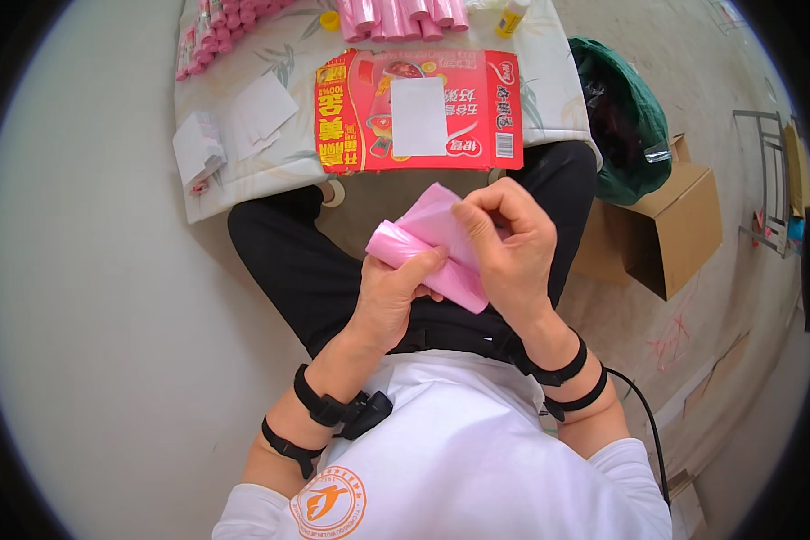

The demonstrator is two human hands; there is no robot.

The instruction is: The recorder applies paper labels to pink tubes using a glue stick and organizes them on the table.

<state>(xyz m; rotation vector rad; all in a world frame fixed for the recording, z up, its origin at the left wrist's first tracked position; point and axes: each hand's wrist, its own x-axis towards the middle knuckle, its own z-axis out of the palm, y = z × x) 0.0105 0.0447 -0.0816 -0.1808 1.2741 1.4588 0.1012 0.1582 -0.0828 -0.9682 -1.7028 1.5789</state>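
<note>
A roll of thin pink plastic bags is held above my lap, lying slantwise with a loose flap of film standing up from it. My left hand is wrapped round the roll, its thumb pressing on the top. The fingers of my right hand pinch the edge of the loose film at the roll's right side. Just beyond my hands, a flat red printed cardboard sheet rests at the table's near edge, with a white paper slip lying on it.
The cloth-covered table carries stacked pink rolls, smaller pink rolls, white papers, a paper stack, a yellow cap and a glue bottle. A green bag and a cardboard box stand right.
</note>
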